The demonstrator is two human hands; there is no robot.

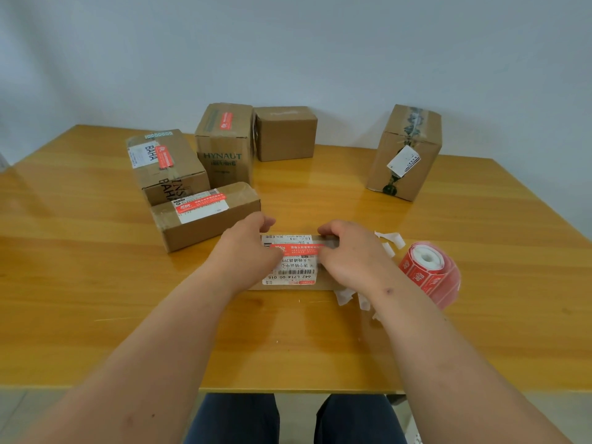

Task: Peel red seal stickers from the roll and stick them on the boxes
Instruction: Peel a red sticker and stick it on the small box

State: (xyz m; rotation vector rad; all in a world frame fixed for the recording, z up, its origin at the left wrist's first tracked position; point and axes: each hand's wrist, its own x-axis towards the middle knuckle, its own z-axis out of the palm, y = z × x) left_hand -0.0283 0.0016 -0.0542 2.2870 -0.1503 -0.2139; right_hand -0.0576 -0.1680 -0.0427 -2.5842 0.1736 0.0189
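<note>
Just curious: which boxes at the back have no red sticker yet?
Two: the plain box beside the HYNAUT box, and the tall box standing alone at right.

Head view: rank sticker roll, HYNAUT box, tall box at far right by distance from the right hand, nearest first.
From the right hand:
1. Sticker roll, just to its right on the table.
2. Tall box with the peeling white label, far right, towards the wall.
3. HYNAUT box, back left, already bearing a red seal.
Two and three are not far apart in rank; the tall box looks somewhat nearer.

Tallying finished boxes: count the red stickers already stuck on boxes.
4: BAHA box, HYNAUT box, long front-left box, box under the hands. Hidden sides may carry more.
</note>
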